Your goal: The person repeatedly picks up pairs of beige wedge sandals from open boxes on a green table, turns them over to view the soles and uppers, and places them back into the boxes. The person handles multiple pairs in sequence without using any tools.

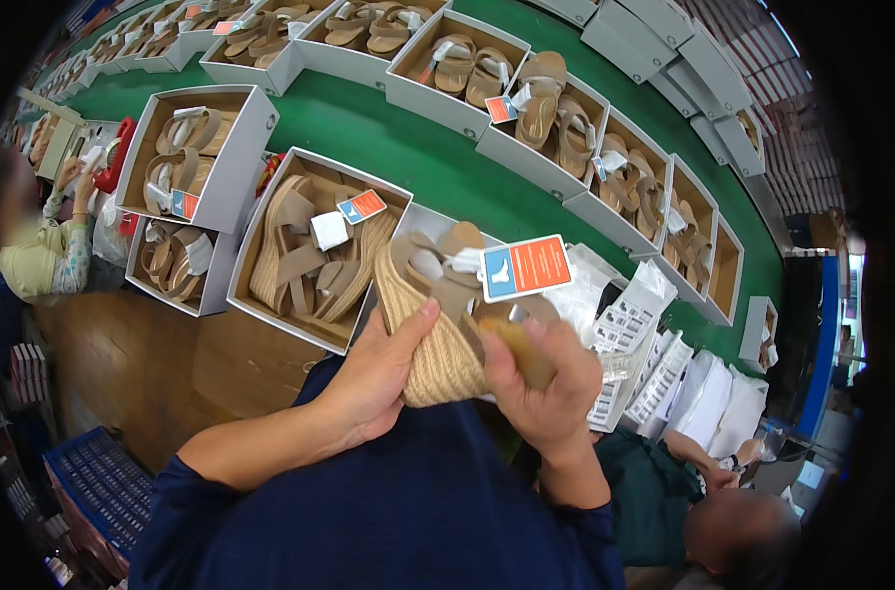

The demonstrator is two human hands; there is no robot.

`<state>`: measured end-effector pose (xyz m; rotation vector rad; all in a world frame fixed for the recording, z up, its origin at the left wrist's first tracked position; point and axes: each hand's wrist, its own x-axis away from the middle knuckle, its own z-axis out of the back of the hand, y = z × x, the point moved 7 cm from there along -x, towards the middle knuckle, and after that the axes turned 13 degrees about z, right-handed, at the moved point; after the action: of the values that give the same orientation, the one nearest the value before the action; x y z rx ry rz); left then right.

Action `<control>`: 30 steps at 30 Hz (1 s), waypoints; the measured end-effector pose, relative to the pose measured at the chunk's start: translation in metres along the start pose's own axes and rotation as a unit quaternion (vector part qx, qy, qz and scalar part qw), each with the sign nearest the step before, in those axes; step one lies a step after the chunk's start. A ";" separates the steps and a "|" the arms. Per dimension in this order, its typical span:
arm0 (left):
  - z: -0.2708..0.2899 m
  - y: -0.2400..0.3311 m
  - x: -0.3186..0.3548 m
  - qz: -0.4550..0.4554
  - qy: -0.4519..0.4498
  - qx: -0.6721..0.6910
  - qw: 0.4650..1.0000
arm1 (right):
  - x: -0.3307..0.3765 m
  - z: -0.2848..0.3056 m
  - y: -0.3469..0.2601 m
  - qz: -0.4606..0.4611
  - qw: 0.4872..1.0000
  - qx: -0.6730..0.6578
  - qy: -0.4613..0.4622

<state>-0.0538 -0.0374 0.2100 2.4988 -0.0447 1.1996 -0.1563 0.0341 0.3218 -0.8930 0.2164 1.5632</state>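
My left hand (378,379) is closed round the heel side of a tan wedge sandal (423,339) with a woven rope sole, held tilted before my chest. A blue, orange and white hang tag (526,267) dangles from its straps, and white wrapping shows inside. My right hand (550,393) grips a yellowish-brown block (516,352) against the sandal's upper; motion blurs it, so its exact kind cannot be told. Just beyond my left hand, an open shoebox (344,344) holds a pair of similar sandals (285,246).
Open shoeboxes (447,113) of sandals line the green surface (344,123). Stacked boxes (187,157) stand at left. Labelled white packs (629,320) lie at right. One co-worker (44,236) is at far left, another (664,492) at lower right.
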 end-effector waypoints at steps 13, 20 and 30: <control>0.007 0.018 -0.005 -0.110 -0.004 0.016 0.994 | 0.031 -0.006 0.008 0.028 0.994 -0.082 0.071; 0.007 0.036 0.005 -0.210 -0.012 0.024 0.977 | 0.037 -0.002 0.036 -0.217 0.905 -0.097 0.352; 0.023 0.055 0.007 -0.234 -0.017 0.050 0.971 | 0.221 -0.137 0.131 -0.415 0.877 0.115 -0.216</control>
<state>-0.0423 -0.0953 0.2193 2.4176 0.5785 0.9780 -0.2055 0.0909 0.0409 -0.3367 -0.2777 0.8576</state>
